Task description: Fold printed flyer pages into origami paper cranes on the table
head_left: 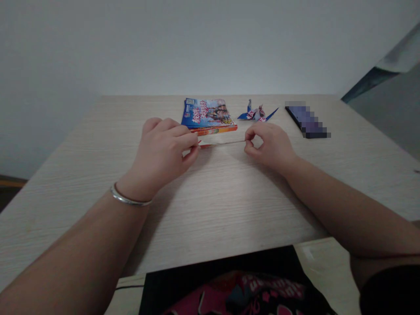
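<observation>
Head view: your left hand (164,144) and right hand (271,142), both closed in a pinch, hold opposite ends of the thin paper (226,143), edge-on at twelve o'clock over the table (223,197). Judged light, flexible, easily creased; grip gently by its edges.
</observation>
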Demonstrator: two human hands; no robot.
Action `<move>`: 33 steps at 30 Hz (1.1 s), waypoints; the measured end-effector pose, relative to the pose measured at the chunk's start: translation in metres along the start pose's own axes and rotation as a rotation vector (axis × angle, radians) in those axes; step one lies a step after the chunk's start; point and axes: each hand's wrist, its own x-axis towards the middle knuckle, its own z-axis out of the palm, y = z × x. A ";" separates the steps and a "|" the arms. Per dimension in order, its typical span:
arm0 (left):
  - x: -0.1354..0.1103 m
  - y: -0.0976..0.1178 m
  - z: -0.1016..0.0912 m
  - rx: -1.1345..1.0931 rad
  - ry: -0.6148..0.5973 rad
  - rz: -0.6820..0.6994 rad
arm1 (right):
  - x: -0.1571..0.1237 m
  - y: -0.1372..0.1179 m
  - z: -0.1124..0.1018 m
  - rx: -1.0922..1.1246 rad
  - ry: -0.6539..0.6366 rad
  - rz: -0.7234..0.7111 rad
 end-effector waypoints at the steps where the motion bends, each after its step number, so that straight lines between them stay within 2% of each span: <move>1: 0.000 0.000 0.000 -0.001 -0.004 0.004 | 0.000 0.000 0.000 0.011 0.005 0.004; 7: -0.001 -0.005 0.003 -0.013 0.006 0.002 | -0.001 0.006 0.001 0.029 0.022 0.070; 10: -0.002 -0.009 0.006 -0.010 0.011 -0.012 | -0.001 0.008 0.001 0.046 0.091 0.104; 13: -0.003 -0.008 0.010 -0.027 0.000 0.009 | 0.000 0.003 0.003 0.112 0.102 0.010; 15: -0.003 -0.006 0.012 -0.037 0.002 0.034 | 0.001 -0.005 0.006 0.131 0.043 -0.073; 19: -0.004 -0.001 0.013 -0.050 0.035 0.032 | 0.002 -0.023 0.009 0.118 -0.034 -0.152; 23: -0.002 0.004 0.015 -0.069 0.068 -0.007 | 0.002 -0.035 0.008 0.075 -0.049 -0.163; 28: -0.001 0.015 0.021 -0.186 0.075 0.045 | 0.002 -0.051 0.008 -0.028 -0.042 -0.161; 33: -0.003 0.022 0.023 -0.268 0.063 0.036 | 0.003 -0.061 0.011 -0.026 -0.070 -0.188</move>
